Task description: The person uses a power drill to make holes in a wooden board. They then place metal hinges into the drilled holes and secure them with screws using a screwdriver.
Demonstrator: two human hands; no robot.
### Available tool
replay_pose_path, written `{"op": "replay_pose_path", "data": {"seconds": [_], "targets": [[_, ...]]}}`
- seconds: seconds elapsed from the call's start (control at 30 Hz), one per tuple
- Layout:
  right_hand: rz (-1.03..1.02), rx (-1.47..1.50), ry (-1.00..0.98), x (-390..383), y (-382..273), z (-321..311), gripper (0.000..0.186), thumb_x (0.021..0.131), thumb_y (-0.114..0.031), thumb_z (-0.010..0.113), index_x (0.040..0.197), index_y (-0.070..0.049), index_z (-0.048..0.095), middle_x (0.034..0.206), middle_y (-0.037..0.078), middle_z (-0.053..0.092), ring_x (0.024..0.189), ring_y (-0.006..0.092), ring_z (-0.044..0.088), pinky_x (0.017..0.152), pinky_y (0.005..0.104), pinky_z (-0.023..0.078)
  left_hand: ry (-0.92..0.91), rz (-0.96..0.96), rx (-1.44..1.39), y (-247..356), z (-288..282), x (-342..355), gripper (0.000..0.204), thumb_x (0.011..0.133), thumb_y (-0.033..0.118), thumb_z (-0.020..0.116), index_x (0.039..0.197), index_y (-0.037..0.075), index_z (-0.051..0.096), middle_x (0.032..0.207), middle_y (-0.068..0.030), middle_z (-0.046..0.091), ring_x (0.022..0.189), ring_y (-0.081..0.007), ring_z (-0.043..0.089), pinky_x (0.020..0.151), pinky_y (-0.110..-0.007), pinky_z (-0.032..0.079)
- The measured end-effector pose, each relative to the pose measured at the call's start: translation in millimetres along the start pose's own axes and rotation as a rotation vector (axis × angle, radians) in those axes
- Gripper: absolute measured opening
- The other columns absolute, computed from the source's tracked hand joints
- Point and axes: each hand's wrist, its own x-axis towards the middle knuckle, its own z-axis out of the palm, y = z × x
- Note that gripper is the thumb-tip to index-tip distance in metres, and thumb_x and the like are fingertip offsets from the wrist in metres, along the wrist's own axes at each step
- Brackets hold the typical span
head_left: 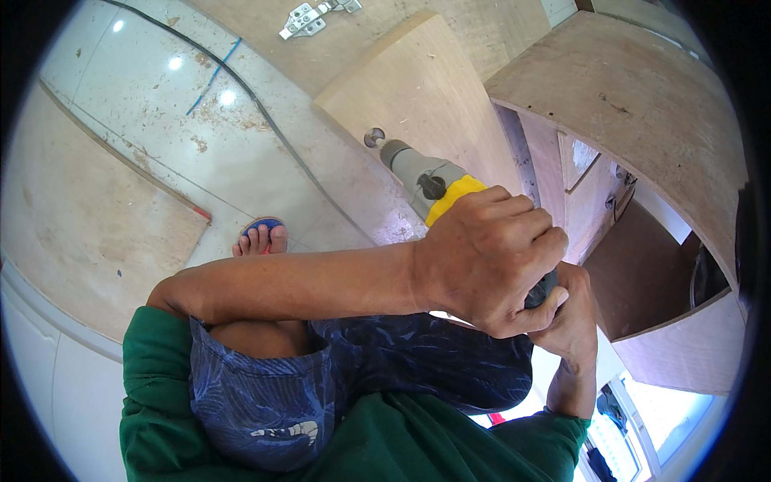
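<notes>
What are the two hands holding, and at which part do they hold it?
Both hands hold a grey and yellow power drill at its rear body and handle. The left hand wraps over the top; the right hand clasps from below.

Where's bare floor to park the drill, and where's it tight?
Freest patch: pale tiled floor between the plywood sheet on the left and the black cable, dusted with wood chips. Crowded: left hand and right hand both grip the drill, its bit on the upright panel, close beside the cabinet. Hinges lie beyond.
</notes>
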Motion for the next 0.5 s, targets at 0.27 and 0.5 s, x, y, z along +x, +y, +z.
{"op": "replay_pose_path", "data": {"seconds": [0.27, 0.5], "targets": [[-0.002, 0.042, -0.024, 1, 20, -6, 0.028, 0.062, -0.011, 0.076, 0.085, 0.002, 0.066, 0.072, 0.017, 0.065, 0.064, 0.0286, 0.062, 0.065, 0.0399, 0.05, 0.033, 0.0, 0.005, -2, 10, 4, 0.037, 0.089, 0.038, 0.072, 0.085, 0.002, 0.067, 0.072, -0.0142, 0.064, 0.064, -0.0312, 0.065, 0.061, -0.043, 0.051], [-0.002, -0.008, -0.022, 5, 10, -11, 0.026, 0.064, -0.007, 0.076, 0.087, 0.001, 0.068, 0.073, 0.018, 0.067, 0.065, 0.0277, 0.063, 0.067, 0.0395, 0.052, 0.001, -0.022, 0.034, -3, 4, 9, 0.037, 0.089, 0.04, 0.071, 0.082, 0.003, 0.069, 0.071, -0.0158, 0.068, 0.063, -0.029, 0.069, 0.06, -0.042, 0.053]]}}
